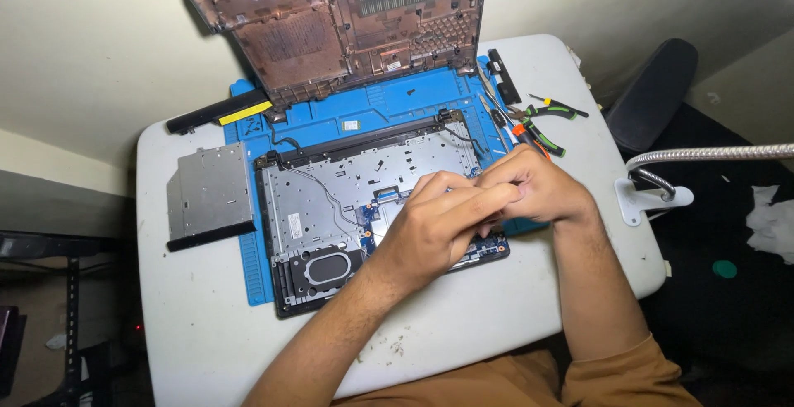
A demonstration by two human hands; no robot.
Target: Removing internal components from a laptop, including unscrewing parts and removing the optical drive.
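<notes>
While the optical drive [211,196] lay left on the bench [198,332], the opened laptop chassis [331,208] sat on the blue mat [389,105]; left hand [434,225] and right hand [529,188] met above it, fingers curled, contents hidden. Pliers [542,122] lay right.

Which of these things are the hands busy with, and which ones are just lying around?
Busy with:
left hand and right hand, fingertips pinched together over the open laptop; what they pinch is hidden
blue mat under it

Lying around:
disc drive
battery
bottom cover
pliers
lamp
</notes>
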